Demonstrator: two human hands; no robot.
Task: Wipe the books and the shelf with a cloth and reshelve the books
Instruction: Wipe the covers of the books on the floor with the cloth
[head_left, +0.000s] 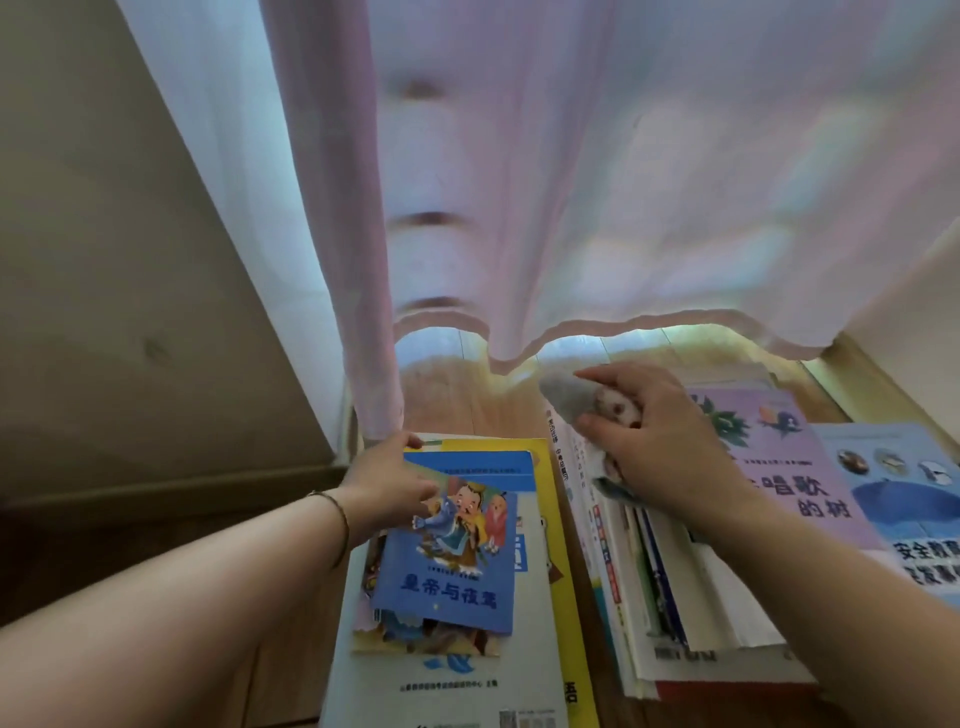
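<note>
Left hand (387, 480) is closed on the far left corner of a thin blue picture book (447, 556), thumb on the cover and fingers curled under its edge, the book lying on top of the left stack of books (467, 675) on the wooden floor (457, 400). Right hand (660, 441) is bunched around a grey cloth (569, 397), pressing it onto the far end of the right stack of books (675, 597), beside a lilac-covered book (789, 457). A pale sheer curtain (597, 182) hangs just beyond both stacks.
</note>
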